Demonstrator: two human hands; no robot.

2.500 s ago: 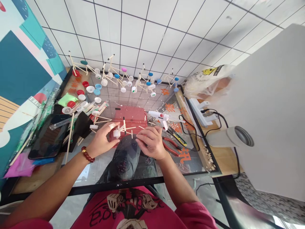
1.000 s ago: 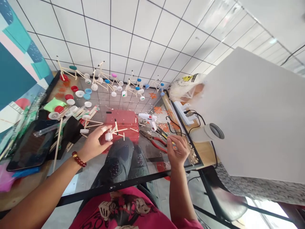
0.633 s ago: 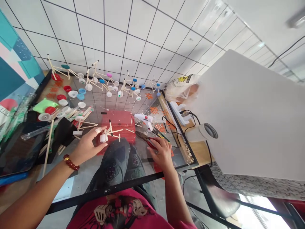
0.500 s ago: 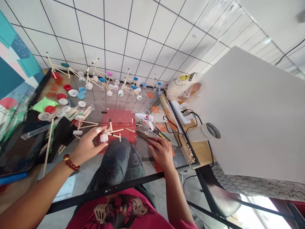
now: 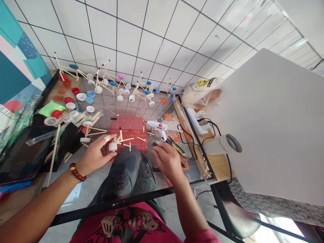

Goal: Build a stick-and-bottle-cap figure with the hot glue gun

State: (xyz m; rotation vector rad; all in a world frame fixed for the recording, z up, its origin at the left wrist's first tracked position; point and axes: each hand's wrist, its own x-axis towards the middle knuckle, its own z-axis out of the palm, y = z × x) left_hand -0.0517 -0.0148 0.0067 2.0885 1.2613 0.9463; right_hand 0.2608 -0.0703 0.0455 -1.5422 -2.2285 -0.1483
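Observation:
My left hand (image 5: pixel 94 156) pinches a small model bicycle (image 5: pixel 113 146) by its white bottle-cap wheel, between thumb and fingers. Pale sticks form its frame, and one upright stick has a black tip. It is over the red mat (image 5: pixel 129 123), close to my knee. My right hand (image 5: pixel 168 161) is curled, palm down, above the glass tabletop right of the mat. A small dark tip (image 5: pixel 155 144) shows at its fingertips, but what the fingers hold is hidden. Just beyond this hand lie a white glue gun (image 5: pixel 159 127) and a yellow-and-black cutter (image 5: pixel 179 147).
Several finished stick models (image 5: pixel 136 92) line the back wall. Loose bottle caps (image 5: pixel 81 97), stick bundles and a green packet (image 5: pixel 52 108) lie at the left, with a dark tablet (image 5: pixel 24 152) nearer. A power strip (image 5: pixel 198 121) and a white board (image 5: pixel 273 125) are at the right.
My right hand has moved left and turned further palm down. The red-handled pliers it gripped are no longer plainly visible. My left hand keeps its pinch on the model bicycle.

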